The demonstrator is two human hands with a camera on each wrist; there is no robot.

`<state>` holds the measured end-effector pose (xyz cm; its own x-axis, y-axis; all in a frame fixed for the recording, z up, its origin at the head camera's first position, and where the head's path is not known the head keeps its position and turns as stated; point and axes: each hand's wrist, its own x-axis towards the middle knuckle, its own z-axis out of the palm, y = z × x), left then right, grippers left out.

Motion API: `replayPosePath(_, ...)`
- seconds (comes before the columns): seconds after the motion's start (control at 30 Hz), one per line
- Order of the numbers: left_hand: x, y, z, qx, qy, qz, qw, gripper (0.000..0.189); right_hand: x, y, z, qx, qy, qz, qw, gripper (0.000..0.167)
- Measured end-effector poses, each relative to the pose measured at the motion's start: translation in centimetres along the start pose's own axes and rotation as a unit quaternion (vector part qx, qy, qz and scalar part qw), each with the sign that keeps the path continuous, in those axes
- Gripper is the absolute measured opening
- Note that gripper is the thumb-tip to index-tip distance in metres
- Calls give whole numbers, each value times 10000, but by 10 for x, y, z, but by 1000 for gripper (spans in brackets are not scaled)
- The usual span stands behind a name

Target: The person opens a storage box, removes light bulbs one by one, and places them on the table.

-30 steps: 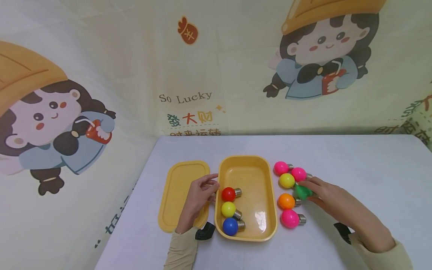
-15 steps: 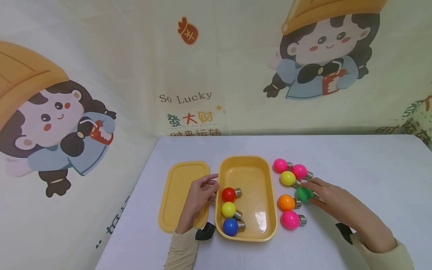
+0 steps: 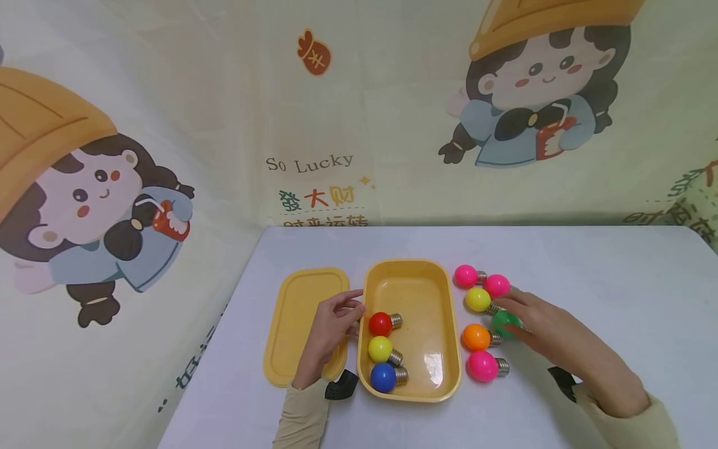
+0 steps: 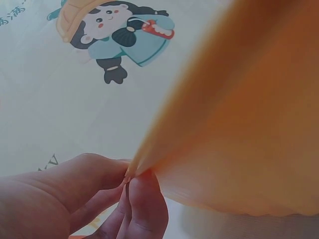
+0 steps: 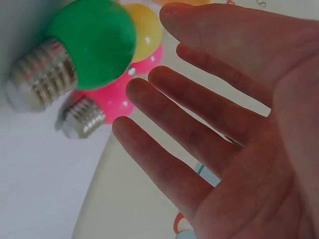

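My left hand (image 3: 332, 327) pinches the left rim of a yellow plastic box (image 3: 412, 269) between thumb and fingers; the left wrist view shows the box wall (image 4: 249, 149) rising from that pinch. Inside the box lie a red bulb (image 3: 380, 323), a yellow bulb (image 3: 380, 348) and a blue bulb (image 3: 383, 377), all with silver screw bases. Over the table to the right, my right hand (image 3: 546, 321) hovers beside a green bulb (image 3: 504, 323), partly hiding its base in the head view. From the right wrist, the fingers (image 5: 169, 159) look extended and spread, apart from the green bulb.
A yellow lid (image 3: 297, 324) lies left of the box, partly under my left arm. Around the green bulb are a second yellow bulb (image 3: 478, 299), an orange bulb (image 3: 475, 337) and pink bulbs, one (image 3: 482, 366) nearest the front. A printed cloth hangs behind the table.
The fingers of my right hand have spread away from the green bulb, which now lies flatter on the table, shifted slightly. My left hand has stayed at the box rim.
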<state>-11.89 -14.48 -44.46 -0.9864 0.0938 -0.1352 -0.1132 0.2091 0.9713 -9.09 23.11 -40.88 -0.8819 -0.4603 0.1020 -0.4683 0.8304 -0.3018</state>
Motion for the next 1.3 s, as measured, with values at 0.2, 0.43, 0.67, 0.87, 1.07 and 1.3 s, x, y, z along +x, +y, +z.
replayPosePath(0.2,-1,0,1,-32,-4,25,10000,43,6,-11,1,-102,654,-622,9959,48)
replayPosePath(0.43,1,-1,3,88,27,-7,10000,42,18,-27,0,79,588,-750,9954,47)
replayPosePath(0.67,1,-1,3,90,25,-11,10000,42,32,-42,1,72,186,-624,9978,46)
replayPosePath(0.87,-2,-1,3,-15,20,14,10000,43,40,-55,4,-27,27,-665,9978,46)
replayPosePath(1.07,-3,-3,3,26,44,23,10000,42,49,-67,8,-223,146,-1002,9946,46)
replayPosePath(1.3,-3,-3,4,25,43,-18,10000,41,59,-81,11,-83,-23,-1097,9939,45)
